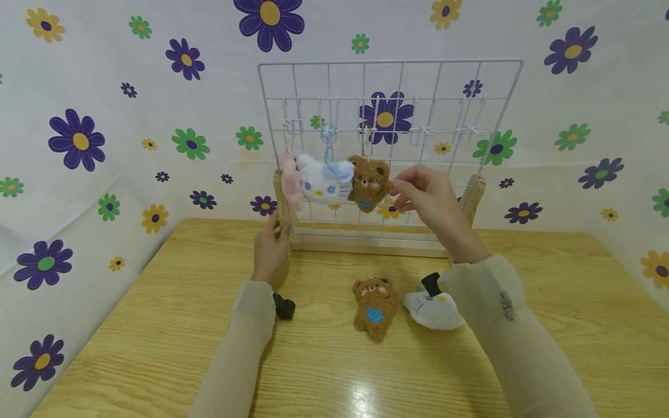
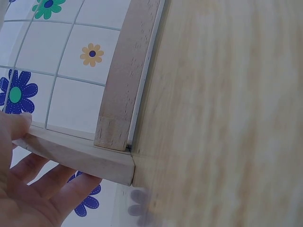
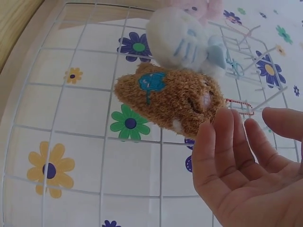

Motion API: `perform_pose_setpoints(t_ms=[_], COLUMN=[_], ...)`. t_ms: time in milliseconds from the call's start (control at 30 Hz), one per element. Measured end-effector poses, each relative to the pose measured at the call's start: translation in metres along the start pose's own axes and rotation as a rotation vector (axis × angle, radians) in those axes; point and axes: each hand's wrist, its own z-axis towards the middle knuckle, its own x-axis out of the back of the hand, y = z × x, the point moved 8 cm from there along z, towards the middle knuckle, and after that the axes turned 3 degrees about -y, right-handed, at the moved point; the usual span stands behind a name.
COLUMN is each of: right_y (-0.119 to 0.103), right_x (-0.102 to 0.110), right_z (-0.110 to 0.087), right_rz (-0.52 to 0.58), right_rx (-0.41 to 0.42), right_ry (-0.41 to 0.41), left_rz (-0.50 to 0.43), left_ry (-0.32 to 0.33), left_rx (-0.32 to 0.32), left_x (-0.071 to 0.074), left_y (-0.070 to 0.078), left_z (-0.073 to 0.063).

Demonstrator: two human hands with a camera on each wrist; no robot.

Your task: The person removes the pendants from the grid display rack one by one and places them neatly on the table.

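Observation:
My left hand (image 1: 270, 248) grips the left wooden post (image 2: 80, 153) of a white wire grid rack (image 1: 401, 61), thumb on one side and fingers on the other. Beside a brown plush bear keychain (image 1: 368, 183), my right hand (image 3: 255, 175) has loosely bent fingers and holds nothing; its fingertips (image 3: 222, 118) are right by the bear's head. The bear hangs by a red bead chain (image 3: 241, 105) from a rack hook. Left of it hang a white plush cat keychain with a blue bow (image 1: 324, 181) and a pink plush keychain (image 1: 290, 180).
Wire hooks (image 1: 467, 129) stick out at the rack's right. On the wooden table (image 1: 157, 337) lie another brown plush bear (image 1: 375, 307), a white plush (image 1: 432, 309) partly behind my right sleeve, and a small dark object (image 1: 284, 306) by my left sleeve. A flowered cloth (image 1: 130, 232) hangs behind.

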Motion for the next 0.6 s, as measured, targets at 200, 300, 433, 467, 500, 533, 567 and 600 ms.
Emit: perform_pose_setpoints(t_ms=[200,300,433,467,500,533,567,600], right_y=[-0.01,-0.012,-0.015,-0.016,-0.016,-0.017,-0.018,-0.018], right_x=[-0.003,-0.004,-0.003,-0.002,-0.002,-0.002,-0.002,-0.002], right_z=[0.007,0.009,0.011,0.011,0.011,0.012,0.012,0.013], right_rz=[0.022,0.029,0.041,0.044,0.047,0.05,0.055,0.061], right_rx=[0.017,0.013,0.023,0.026,0.03,0.035,0.039,0.041], right_ry=[0.01,0.017,0.028,0.031,0.033,0.034,0.033,0.034], left_rz=[0.003,0.001,-0.006,-0.008,-0.009,-0.009,-0.009,-0.007], left_ry=[0.007,0.01,0.009,0.008,0.005,0.002,0.001,-0.002], left_rx=[-0.009,-0.011,-0.009,-0.005,-0.001,0.002,0.006,0.008], left_x=[0.001,0.001,0.002,0.001,0.001,0.001,0.0,0.0], left_y=[0.0,0.001,0.002,0.002,0.001,0.001,0.001,0.001], left_z=[0.0,-0.001,-0.001,-0.001,-0.001,-0.001,0.0,0.0])
